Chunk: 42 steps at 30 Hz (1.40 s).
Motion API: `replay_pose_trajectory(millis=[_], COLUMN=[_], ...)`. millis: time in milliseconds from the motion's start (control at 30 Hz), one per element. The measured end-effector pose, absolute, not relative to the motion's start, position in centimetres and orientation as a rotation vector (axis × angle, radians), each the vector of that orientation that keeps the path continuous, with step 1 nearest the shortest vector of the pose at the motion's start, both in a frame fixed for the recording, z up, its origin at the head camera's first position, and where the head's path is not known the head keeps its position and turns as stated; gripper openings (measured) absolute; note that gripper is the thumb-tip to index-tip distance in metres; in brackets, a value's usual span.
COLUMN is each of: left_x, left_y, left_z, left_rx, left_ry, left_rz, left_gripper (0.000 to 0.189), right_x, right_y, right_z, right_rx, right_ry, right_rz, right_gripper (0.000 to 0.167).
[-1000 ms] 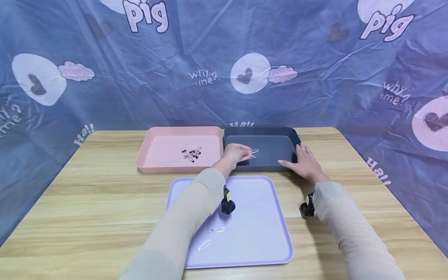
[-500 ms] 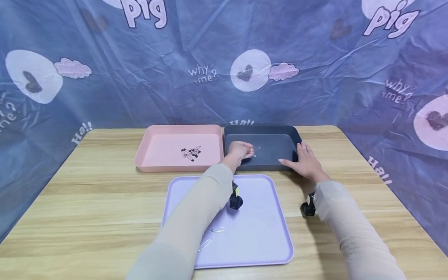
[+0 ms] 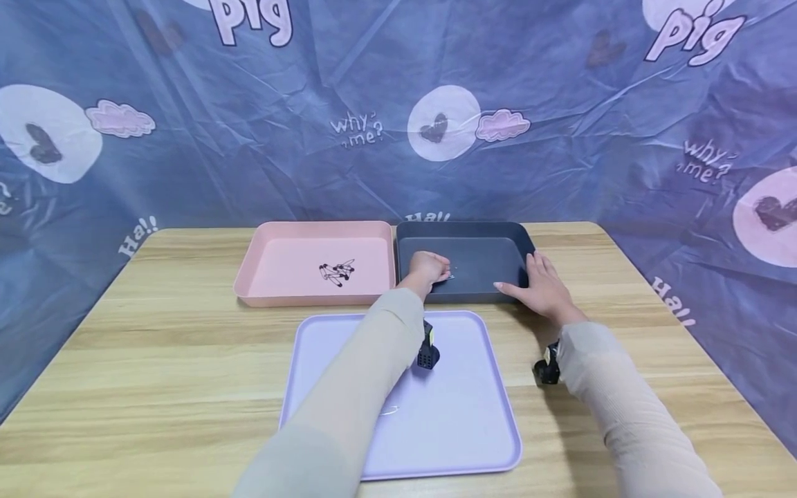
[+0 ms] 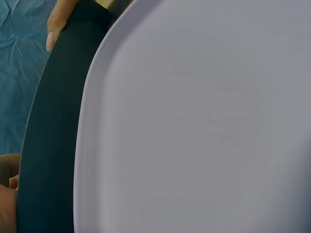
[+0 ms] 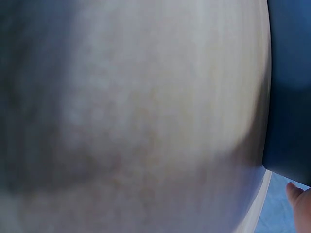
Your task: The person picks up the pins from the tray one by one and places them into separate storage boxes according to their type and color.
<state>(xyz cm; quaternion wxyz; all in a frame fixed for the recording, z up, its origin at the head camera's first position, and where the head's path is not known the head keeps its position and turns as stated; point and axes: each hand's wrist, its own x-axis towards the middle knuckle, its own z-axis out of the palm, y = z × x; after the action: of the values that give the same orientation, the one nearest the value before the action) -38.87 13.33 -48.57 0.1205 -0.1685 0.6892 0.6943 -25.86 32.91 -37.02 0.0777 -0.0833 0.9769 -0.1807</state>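
My left hand (image 3: 431,267) is inside the dark tray (image 3: 486,293), its fingers curled near the floor. It pinches a silver safety pin, now mostly hidden apart from a small glint past the fingertips. Another silver safety pin (image 3: 451,277) lies just beside the fingers. At the tray's front right corner rests my right hand (image 3: 545,287), fingers straight along the right rim and thumb over the front wall. The left wrist view catches part of the left hand (image 4: 7,204) behind the dark wall. On the lavender tray (image 3: 461,443), a silver safety pin (image 3: 390,411) shows beside the left sleeve.
A pink tray (image 3: 280,301) stands left of the dark one, holding several black safety pins (image 3: 337,272) in a heap. All three trays are on a wooden table (image 3: 162,360). A printed blue cloth (image 3: 299,166) hangs behind it.
The left hand has moved slightly right in the dark tray, and the pin in its fingers has dropped mostly out of sight. The left sleeve now covers one pin on the lavender tray.
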Motion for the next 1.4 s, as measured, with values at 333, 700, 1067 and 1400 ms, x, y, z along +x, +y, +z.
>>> replay_pose_trajectory(millis=[333, 700, 1067, 1400], left_x=[-36.1, -46.3, -41.0, -27.9], left_y=[12.8, 14.7, 12.1, 8.5], left_z=[-45.1, -57.8, -50.3, -32.7], left_rx=[-0.454, -0.417, -0.408, -0.257], left_ry=[2.031, 1.953, 1.937, 1.937], left_rz=[2.022, 2.046, 1.987, 1.855], left_gripper=[0.011, 0.019, 0.027, 0.033], right_x=[-25.7, -25.7, -25.9, -26.0], right_y=[32.9, 33.0, 33.0, 33.0], right_z=[-36.9, -37.0, -37.1, -37.2], right_rx=[-0.237, -0.252, -0.251, -0.251], right_ry=[2.941, 2.941, 2.939, 2.943], right_rz=[-0.57, -0.556, -0.566, -0.566], right_gripper=[0.105, 0.104, 0.106, 0.105])
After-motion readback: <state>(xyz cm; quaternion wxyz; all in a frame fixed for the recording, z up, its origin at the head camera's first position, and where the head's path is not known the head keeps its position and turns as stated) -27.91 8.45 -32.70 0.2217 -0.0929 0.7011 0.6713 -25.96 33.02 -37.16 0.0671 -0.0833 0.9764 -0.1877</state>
